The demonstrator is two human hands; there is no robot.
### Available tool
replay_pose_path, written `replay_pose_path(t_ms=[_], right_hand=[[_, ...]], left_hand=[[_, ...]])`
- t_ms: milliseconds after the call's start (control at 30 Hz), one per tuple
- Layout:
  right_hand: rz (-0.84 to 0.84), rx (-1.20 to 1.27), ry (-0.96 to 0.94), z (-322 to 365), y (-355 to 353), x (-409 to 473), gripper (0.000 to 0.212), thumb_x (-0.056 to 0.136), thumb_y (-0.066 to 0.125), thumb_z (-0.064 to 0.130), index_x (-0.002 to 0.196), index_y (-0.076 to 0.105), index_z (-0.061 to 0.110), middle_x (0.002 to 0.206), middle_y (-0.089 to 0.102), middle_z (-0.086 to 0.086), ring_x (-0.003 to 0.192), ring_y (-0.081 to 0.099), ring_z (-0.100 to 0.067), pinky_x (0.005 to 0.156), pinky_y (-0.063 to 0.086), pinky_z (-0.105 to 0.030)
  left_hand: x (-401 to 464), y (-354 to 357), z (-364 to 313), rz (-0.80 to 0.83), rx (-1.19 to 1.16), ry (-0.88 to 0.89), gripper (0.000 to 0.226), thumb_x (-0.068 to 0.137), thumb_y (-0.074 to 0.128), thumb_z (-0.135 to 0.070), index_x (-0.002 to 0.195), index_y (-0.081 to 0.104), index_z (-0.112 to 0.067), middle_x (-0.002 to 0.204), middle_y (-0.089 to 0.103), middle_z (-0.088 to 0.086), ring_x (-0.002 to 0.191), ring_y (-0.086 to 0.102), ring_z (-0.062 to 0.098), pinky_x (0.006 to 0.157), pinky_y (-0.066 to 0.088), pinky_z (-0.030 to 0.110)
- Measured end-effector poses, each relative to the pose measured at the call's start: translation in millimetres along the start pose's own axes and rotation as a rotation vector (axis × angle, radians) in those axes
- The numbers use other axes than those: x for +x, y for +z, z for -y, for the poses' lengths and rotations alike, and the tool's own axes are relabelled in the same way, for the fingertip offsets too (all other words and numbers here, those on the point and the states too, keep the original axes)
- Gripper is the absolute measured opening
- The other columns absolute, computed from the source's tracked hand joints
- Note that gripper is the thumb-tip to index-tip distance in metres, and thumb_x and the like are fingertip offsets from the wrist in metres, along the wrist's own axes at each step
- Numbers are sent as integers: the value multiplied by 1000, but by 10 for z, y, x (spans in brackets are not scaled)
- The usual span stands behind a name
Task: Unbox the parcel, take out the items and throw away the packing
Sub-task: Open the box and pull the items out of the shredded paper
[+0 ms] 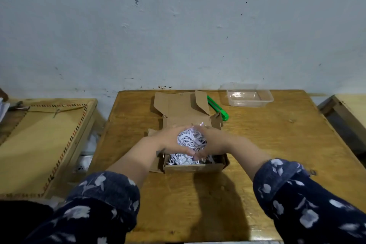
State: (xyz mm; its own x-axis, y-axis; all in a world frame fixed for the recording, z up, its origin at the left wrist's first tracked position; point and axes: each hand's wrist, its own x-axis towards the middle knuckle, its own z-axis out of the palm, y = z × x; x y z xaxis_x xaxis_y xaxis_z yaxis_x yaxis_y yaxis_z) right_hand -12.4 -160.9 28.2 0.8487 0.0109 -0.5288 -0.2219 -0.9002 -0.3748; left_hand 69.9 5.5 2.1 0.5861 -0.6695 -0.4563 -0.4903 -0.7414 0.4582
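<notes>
2 hands, left hand (168, 140) and right hand (212, 141), cup together around a clump of shredded paper (191, 139) above the open cardboard box (193, 167) at the tabletop (277, 144) centre, likely to lift packing without spilling. a green cutter (218, 110) and clear plastic tub (248, 96) sit near the far edge; the right side lies open.

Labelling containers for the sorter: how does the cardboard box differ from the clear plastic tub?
The cardboard box is opaque brown; the plastic tub is see-through. The box holds shredded paper, which the left hand and right hand cup together; the tub looks empty and untouched. The box sits mid-table with its lid flap open; the tub sits at the far right, lidless. Both rest on the wooden table.
</notes>
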Motion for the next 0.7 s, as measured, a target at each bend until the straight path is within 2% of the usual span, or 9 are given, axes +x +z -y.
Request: replay_pose_path(t_ms=[100,200,367,500,600,700], right_hand=[[7,-91,42,-35,136,30,120,67,82,42,150,-4,36,160,15,-5,145,21,-31,113,29,-50],[-46,-109,36,-62,202,87,121,65,83,39,150,-3,36,157,19,-8,142,22,-35,111,30,-51],[-105,-80,-4,-76,283,147,117,63,85,36,150,7,29,149,32,-10,132,41,-32,104,39,-41],[-149,-31,-22,-72,277,168,113,60,86,33,148,14,25,136,45,-12,116,53,-29,90,47,-35],[-161,63,-37,-37,243,168,109,62,85,24,147,17,23,131,50,-11,100,53,-21,75,43,-28],[-189,145,-45,8,177,165,107,63,85,20,147,19,24,135,48,-8,108,54,-21,82,45,-27]], left_hand=[[-21,110,61,50,-10,-52,117,57,77,-67,147,5,-49,162,6,-3,148,9,26,117,18,50],[-3,116,76,36,-17,-58,123,53,81,-63,147,5,-48,161,6,-4,147,10,27,116,22,51],[25,161,69,17,-20,-50,126,54,85,-56,151,6,-38,161,6,0,148,8,26,117,21,47],[91,167,69,-42,-97,-30,121,54,89,-44,151,16,-32,158,19,3,144,20,25,114,26,40],[131,109,65,-47,-178,-30,117,56,91,-34,150,22,-30,155,27,3,142,27,25,111,29,37],[153,26,45,-67,-206,-13,111,59,90,-27,150,25,-25,155,29,2,141,28,23,110,28,34]])
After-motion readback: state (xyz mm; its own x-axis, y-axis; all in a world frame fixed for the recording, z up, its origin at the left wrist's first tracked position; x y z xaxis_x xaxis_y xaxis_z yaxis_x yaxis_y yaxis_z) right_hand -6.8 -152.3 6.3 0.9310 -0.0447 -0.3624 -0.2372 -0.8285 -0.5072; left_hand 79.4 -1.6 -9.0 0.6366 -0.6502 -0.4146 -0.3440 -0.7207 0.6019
